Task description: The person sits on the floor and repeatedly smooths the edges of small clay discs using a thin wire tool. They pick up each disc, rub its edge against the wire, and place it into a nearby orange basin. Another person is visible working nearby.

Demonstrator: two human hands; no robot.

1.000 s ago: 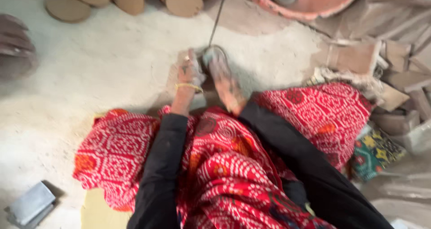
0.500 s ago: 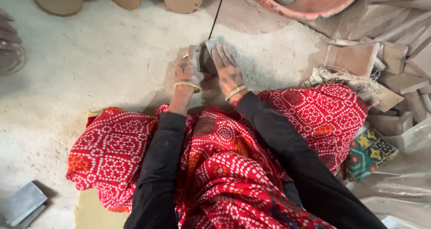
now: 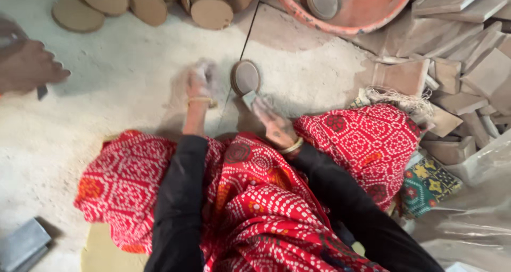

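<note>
The person sits on the floor (image 3: 106, 96), knees spread under a red patterned cloth (image 3: 250, 197), both black-sleeved arms reaching forward and down.

The left hand (image 3: 198, 80) is stretched straight ahead, wrist bare past the sleeve with a gold bangle on it. It is blurred, so how far its grip is open, or whether it has hold of anything, cannot be told; it hovers close over the dusty floor, just left of the round clay disc (image 3: 245, 77).

The right hand (image 3: 271, 122) angles inward from the right, palm down, fingers extended toward the disc. Its grip is pinched on a small grey flat piece (image 3: 249, 99) at the fingertips, which lies just below the disc's lower edge.

The disc stands tilted on its edge on the floor between the two hands, beside a thin dark line (image 3: 245, 35) running up the floor.

Farther up lie more round discs (image 3: 143, 5) and an orange basin (image 3: 367, 11); square tiles (image 3: 468, 53) are stacked at the right. Another person's hand (image 3: 29, 64) enters at the left edge.
</note>
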